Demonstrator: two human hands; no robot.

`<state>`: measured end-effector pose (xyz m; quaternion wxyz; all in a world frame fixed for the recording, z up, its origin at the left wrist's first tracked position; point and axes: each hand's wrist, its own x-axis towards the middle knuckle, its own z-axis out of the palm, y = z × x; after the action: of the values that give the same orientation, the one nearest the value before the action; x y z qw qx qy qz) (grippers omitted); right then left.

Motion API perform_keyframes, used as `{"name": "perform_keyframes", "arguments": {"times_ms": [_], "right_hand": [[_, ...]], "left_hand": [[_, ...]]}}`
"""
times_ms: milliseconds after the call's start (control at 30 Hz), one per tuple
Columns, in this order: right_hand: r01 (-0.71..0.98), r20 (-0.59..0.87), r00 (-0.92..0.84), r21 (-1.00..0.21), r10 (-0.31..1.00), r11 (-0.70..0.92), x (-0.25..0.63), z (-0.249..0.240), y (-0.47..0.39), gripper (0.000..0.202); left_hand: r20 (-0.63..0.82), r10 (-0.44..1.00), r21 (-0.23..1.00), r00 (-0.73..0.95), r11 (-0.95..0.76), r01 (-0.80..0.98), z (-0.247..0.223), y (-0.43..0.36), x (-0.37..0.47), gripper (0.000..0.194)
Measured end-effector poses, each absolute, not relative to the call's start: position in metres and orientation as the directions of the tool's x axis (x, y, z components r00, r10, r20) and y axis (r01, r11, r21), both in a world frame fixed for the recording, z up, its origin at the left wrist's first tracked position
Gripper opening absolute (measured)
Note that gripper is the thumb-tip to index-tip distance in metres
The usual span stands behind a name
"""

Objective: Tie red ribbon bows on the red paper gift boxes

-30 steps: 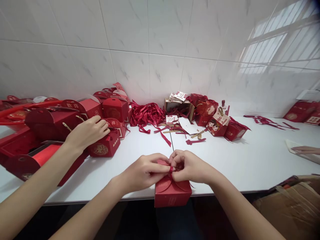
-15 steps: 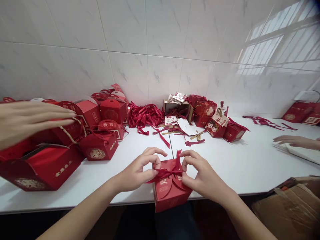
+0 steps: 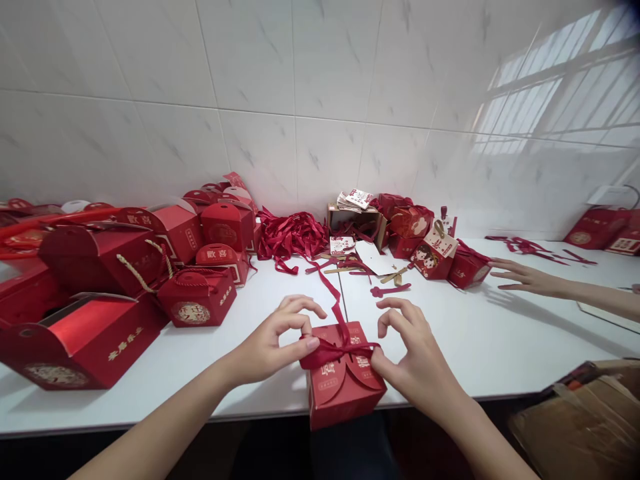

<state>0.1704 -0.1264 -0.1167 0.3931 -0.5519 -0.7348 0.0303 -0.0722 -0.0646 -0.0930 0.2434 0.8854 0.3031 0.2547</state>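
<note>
Left hand clamped on the ribbon; right hand at the ribbon's other side, whether closed on it I cannot tell. The box sits under the ribbon at the desk's near edge

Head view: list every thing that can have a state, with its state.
Front box: lid flaps closed
Its ribbon: gathered mid-lid, spread sideways
Left hand: pinching ribbon
Right hand: at ribbon's other side
Big box, near left: top open
Ribbon pile: loose, tangled
Couple-print box: tilted
Co-worker's hand: fingers extended
</note>
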Motion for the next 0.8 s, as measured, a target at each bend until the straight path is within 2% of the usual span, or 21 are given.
{"name": "perform_keyframes", "arguments": {"times_ms": [167, 233, 333, 367, 467, 500, 567, 633, 700, 733, 800], "right_hand": [[0.784, 0.518, -0.017, -0.524, 0.855, 0.333, 0.169, -0.117, -0.133, 0.025], [0.731, 0.461, -0.031, -0.595, 0.887, 0.335, 0.172, -0.118, -0.137, 0.024], [0.528, 0.334, -0.152, -0.768, 0.93, 0.362, 0.179, -0.122, -0.141, 0.026], [0.443, 0.303, -0.217, -0.816, 0.928, 0.37, 0.182, -0.125, -0.141, 0.035], [0.296, 0.254, -0.357, -0.882, 0.899, 0.366, 0.185, -0.133, -0.141, 0.093], [0.281, 0.238, -0.377, -0.891, 0.895, 0.356, 0.184, -0.135, -0.141, 0.104], [0.275, 0.216, -0.382, -0.902, 0.898, 0.333, 0.182, -0.142, -0.144, 0.105], [0.295, 0.221, -0.356, -0.896, 0.908, 0.333, 0.183, -0.151, -0.148, 0.097], [0.347, 0.252, -0.259, -0.877, 0.932, 0.333, 0.194, -0.162, -0.15, 0.089], [0.385, 0.266, -0.178, -0.867, 0.947, 0.316, 0.204, -0.168, -0.15, 0.084], [0.496, 0.305, 0.09, -0.839, 0.948, 0.223, 0.228, -0.177, -0.148, 0.079]], "left_hand": [[0.347, 0.666, 0.318, 0.66, -0.746, 0.585, -0.096, -0.061, -0.08, 0.022], [0.368, 0.662, 0.308, 0.653, -0.749, 0.587, -0.099, -0.063, -0.081, 0.021], [0.36, 0.68, 0.487, 0.638, -0.721, 0.493, -0.106, -0.07, -0.079, 0.021], [0.341, 0.688, 0.577, 0.64, -0.691, 0.436, -0.109, -0.073, -0.077, 0.021], [0.278, 0.701, 0.806, 0.656, -0.542, 0.237, -0.118, -0.077, -0.073, 0.022], [0.268, 0.704, 0.853, 0.658, -0.491, 0.178, -0.121, -0.076, -0.072, 0.022], [0.254, 0.731, 0.901, 0.634, -0.417, 0.12, -0.126, -0.07, -0.07, 0.021], [0.215, 0.79, 0.879, 0.574, -0.413, 0.239, -0.132, -0.055, -0.07, 0.027], [0.177, 0.855, 0.781, 0.488, -0.424, 0.459, -0.14, -0.033, -0.073, 0.03], [0.171, 0.88, 0.719, 0.443, -0.419, 0.555, -0.145, -0.02, -0.076, 0.029], [0.181, 0.914, 0.645, 0.363, -0.389, 0.658, -0.156, 0.005, -0.081, 0.026]]}}
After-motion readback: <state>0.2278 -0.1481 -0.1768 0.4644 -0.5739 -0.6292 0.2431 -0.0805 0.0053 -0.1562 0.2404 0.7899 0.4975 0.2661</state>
